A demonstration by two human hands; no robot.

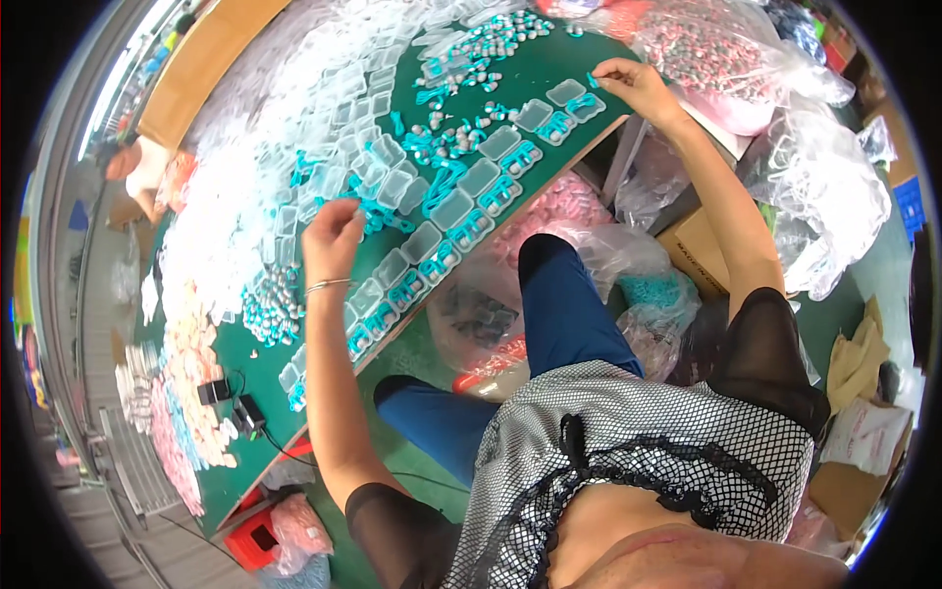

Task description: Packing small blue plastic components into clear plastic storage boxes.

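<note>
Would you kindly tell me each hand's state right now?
Left hand: curled near teal cords; its hold cannot be told.
Right hand: closed on a small teal piece.

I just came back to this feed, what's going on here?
Someone at a green table pinches a small teal piece in the right hand, by the far end of a row of open clear boxes, many holding teal cords. The left hand is at a teal-and-clear pile; its grip is unclear.

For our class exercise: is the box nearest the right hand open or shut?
Open: its clear lid lies folded back, leaving teal contents exposed.
</note>
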